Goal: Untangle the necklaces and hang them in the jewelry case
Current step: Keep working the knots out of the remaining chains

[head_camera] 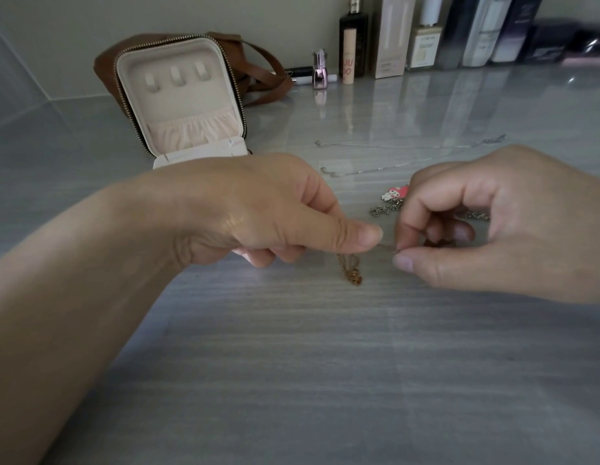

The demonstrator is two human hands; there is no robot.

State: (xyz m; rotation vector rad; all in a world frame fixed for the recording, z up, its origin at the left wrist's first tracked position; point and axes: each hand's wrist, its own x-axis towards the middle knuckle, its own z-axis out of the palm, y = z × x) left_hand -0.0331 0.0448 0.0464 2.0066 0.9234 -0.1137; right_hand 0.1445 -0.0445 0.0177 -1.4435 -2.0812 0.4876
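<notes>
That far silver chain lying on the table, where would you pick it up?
Pinch the far silver chain at its left end, coming straight down from above. It lies flat and straight on the table, touching nothing else, and that end is nearest the case.

Gold necklace (351,271) dangles, silver chains (392,146) lie stretched beyond, cream jewelry case (181,105) stands open

We had just one view, head-worn, looking forward and down across the table (291,364). It sat close over the left hand (258,209) and right hand (510,223) at mid-frame; the jewelry case (181,95) stood farther off, upper left.
</notes>
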